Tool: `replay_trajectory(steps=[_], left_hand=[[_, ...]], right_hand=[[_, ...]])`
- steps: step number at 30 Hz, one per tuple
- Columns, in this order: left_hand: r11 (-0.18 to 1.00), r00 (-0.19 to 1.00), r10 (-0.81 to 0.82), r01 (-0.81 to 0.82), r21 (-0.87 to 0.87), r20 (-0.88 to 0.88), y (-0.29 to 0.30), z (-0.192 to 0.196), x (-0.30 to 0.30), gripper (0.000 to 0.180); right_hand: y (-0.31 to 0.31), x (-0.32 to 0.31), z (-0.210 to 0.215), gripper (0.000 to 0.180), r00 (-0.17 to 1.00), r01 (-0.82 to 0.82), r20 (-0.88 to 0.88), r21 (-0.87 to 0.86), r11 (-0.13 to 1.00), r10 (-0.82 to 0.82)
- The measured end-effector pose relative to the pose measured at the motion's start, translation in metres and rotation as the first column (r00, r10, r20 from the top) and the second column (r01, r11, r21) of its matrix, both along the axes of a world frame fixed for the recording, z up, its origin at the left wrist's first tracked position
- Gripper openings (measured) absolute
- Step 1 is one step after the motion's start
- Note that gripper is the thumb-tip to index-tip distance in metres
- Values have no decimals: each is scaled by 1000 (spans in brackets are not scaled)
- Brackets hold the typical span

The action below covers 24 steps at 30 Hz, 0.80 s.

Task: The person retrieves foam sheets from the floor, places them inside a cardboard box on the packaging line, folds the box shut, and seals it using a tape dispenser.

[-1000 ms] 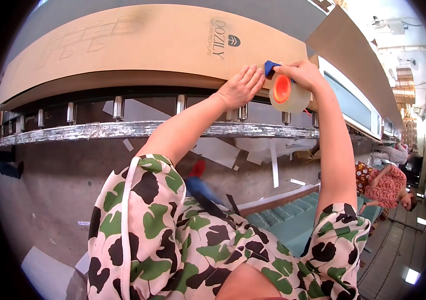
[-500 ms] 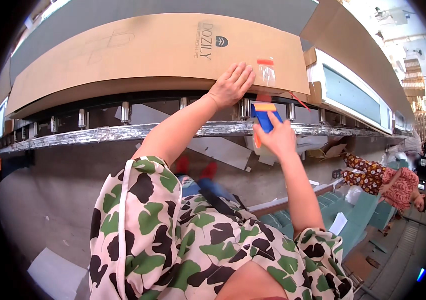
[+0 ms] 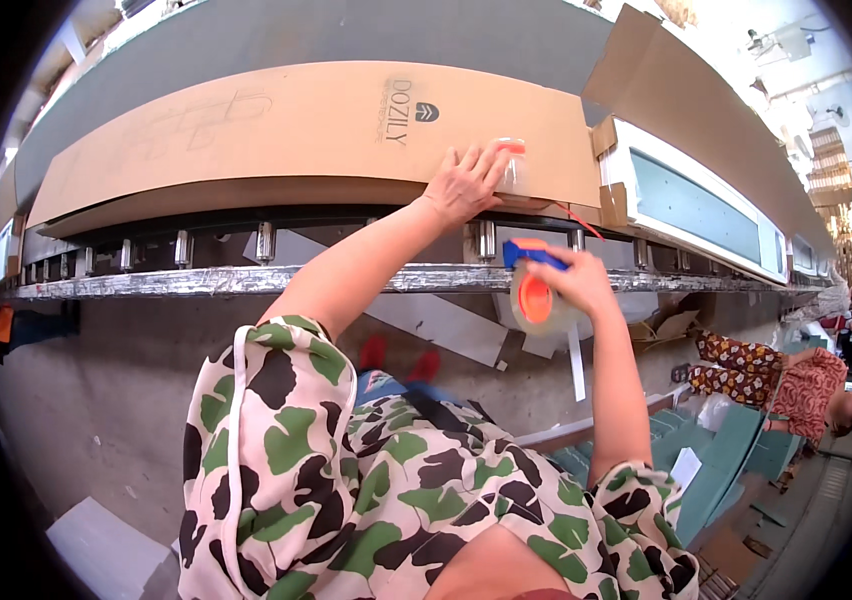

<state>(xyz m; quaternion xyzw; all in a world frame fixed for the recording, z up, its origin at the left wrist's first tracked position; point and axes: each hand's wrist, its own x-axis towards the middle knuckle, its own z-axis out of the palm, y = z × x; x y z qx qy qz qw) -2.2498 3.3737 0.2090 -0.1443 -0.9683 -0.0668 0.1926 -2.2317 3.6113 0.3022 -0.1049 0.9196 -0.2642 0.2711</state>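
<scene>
Cardboard box, lying beyond the near rail, is best steadied by the left hand's slightly spread fingers, pressed flat by the clear tape strip, the right hand gripping the tape dispenser.

Long cardboard box on roller conveyor.

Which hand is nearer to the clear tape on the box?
Left. The left hand lies on the box, at the left edge of the clear tape; the right hand is farther, toward the body, holding the dispenser.
</scene>
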Motion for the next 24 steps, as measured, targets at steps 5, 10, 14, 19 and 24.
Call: replay_trajectory(steps=[5,10,14,19,24], left_hand=[[967,936,-117,184,-177,332,7,16,-31,98],[998,913,27,1,-68,406,35,33,-47,119],[978,948,182,-146,-152,260,35,14,-34,109],[938,980,6,-74,-338,-199,-16,-21,16,73],[978,989,148,-147,-149,-2,-169,10,102,79]], right_hand=[[65,53,-43,69,972,234,30,-218,948,-233],[73,61,-43,71,969,245,19,-211,946,-246],[68,63,-49,69,986,142,-39,-313,939,-162],[63,71,-48,66,991,130,26,-333,934,-129],[54,92,-55,61,989,141,29,-408,902,-142]])
